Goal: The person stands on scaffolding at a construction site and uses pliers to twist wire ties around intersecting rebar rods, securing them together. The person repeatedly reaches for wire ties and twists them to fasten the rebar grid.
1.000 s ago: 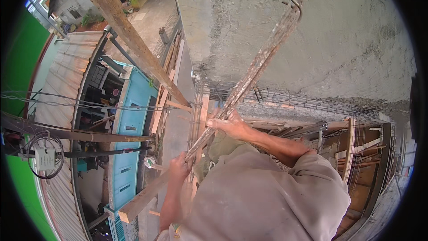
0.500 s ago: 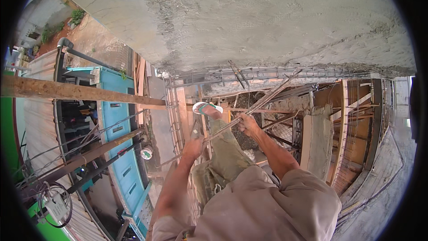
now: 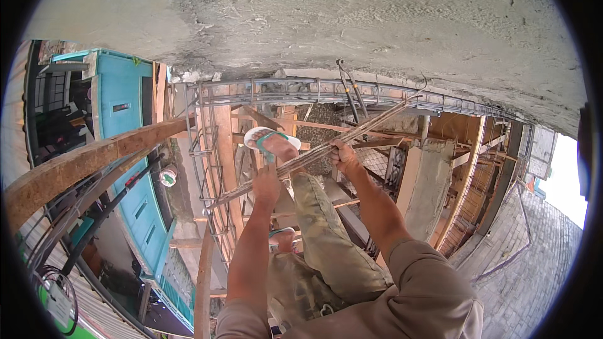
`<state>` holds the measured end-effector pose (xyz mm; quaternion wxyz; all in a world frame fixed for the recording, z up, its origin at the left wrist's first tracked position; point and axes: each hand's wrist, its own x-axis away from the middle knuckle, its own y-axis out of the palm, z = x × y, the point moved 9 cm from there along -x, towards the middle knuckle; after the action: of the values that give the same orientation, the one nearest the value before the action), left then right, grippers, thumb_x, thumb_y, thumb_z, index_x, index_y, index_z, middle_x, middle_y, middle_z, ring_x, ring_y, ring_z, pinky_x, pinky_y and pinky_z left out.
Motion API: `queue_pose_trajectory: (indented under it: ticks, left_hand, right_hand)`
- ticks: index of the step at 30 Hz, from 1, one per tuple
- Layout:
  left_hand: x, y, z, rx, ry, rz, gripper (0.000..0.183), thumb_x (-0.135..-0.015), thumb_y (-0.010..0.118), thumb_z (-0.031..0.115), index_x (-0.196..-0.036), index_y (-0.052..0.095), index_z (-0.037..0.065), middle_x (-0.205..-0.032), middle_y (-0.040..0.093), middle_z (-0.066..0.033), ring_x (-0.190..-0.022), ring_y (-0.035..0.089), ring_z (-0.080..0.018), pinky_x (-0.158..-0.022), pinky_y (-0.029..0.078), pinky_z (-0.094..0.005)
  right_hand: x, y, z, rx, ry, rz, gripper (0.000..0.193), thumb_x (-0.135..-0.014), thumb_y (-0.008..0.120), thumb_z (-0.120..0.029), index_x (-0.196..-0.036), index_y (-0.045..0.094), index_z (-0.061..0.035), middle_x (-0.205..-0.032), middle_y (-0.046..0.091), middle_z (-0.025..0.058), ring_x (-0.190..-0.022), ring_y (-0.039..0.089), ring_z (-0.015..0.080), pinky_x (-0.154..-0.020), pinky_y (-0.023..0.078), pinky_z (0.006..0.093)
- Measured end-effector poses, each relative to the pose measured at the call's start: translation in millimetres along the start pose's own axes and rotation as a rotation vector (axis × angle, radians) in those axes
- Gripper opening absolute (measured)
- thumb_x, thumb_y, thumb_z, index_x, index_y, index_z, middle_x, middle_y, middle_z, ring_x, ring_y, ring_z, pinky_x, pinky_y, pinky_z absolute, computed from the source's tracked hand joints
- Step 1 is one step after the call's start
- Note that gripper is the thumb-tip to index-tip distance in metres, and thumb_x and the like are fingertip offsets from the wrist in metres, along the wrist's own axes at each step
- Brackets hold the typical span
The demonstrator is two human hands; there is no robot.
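A long, thin bundle of brownish wires or rods (image 3: 306, 162) slants in front of me from lower left to upper right. My left hand (image 3: 267, 183) is closed round its lower part, just below my sandalled foot (image 3: 276, 144). Farther up, my right hand (image 3: 344, 156) grips the same bundle, fingers wrapped round it. The bundle's upper end crosses in front of the horizontal rebar cage (image 3: 301, 92). A pair of long-handled pincers (image 3: 352, 93) leans head up at that cage, against the rough wall, apart from both hands.
A rough cement wall (image 3: 326, 19) fills the far side. Below me are timber planks (image 3: 227, 150), another rebar cage (image 3: 210, 169) and open gaps. A wooden pole (image 3: 94, 150) juts in from the left. Blue panels (image 3: 135, 150) and a paint bucket (image 3: 168, 176) lie lower down.
My view has shifted, bringing the rebar cage and pincers more fully into sight. The bundle's lower end and my second sandalled foot now show. Both hands keep their hold.
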<state>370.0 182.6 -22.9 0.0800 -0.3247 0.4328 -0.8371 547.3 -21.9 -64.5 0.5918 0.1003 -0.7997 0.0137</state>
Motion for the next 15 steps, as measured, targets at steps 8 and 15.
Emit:
queue_pose_trajectory:
  ticks: [8, 15]
  left_hand:
    - [-7.1, 25.3, -10.4, 0.105, -0.162, -0.260, 0.048, -0.074, 0.071, 0.023, -0.114, 0.052, 0.006, -0.113, 0.061, -0.0137, -0.110, 0.058, -0.0301, -0.101, 0.039, -0.0442]
    - [-17.1, -4.5, -2.5, 0.175, -0.107, -0.276, 0.064, -0.076, 0.072, 0.037, -0.125, 0.049, 0.004, -0.116, 0.060, -0.0200, -0.115, 0.055, -0.0328, -0.103, 0.036, -0.0479]
  right_hand:
    - [-3.2, -8.2, -9.1, 0.074, -0.030, 0.186, 0.029, -0.080, 0.074, -0.027, -0.070, 0.048, -0.0174, -0.057, 0.034, -0.0060, -0.043, 0.028, 0.0073, -0.039, 0.019, 0.0240]
    - [-13.7, -19.6, -10.9, -0.083, -0.094, 0.084, 0.014, -0.080, 0.071, -0.015, -0.084, 0.058, -0.0125, -0.068, 0.051, -0.0037, -0.049, 0.038, 0.0076, -0.040, 0.027, 0.0223]
